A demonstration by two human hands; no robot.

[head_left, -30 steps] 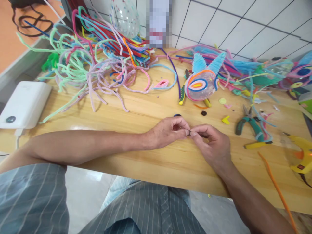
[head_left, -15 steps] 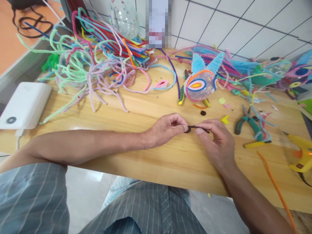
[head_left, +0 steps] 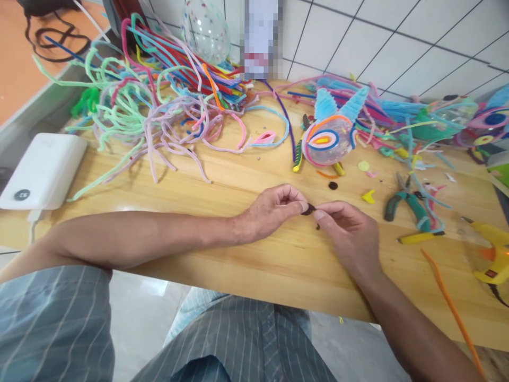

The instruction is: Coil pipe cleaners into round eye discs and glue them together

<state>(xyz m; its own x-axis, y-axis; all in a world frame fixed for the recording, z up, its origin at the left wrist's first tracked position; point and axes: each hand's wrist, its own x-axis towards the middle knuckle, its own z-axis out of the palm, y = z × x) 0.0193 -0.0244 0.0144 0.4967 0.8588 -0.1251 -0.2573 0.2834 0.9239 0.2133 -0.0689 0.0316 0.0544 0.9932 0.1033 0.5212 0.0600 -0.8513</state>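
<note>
My left hand [head_left: 272, 209] and my right hand [head_left: 350, 233] meet over the middle of the wooden table [head_left: 246, 254]. Both pinch a small black pipe cleaner coil [head_left: 308, 209] between thumb and fingertips. The fingers of both hands are curled closed around it. A short dark end hangs just below the coil. Another small black disc [head_left: 333, 185] lies on the table a little beyond my hands.
A tangle of coloured pipe cleaners [head_left: 159, 101] covers the far left. A clear ball with blue ears and a pipe-cleaner eye [head_left: 330, 135] stands behind my hands. Green pliers [head_left: 405, 204], a yellow glue gun [head_left: 493, 254], an orange pipe cleaner [head_left: 449, 305] and a white box [head_left: 42, 170] lie around.
Half a second ago the black piece was stretched out between my hands; now it is wound back into a tight coil and my right fingertips have closed in on my left.
</note>
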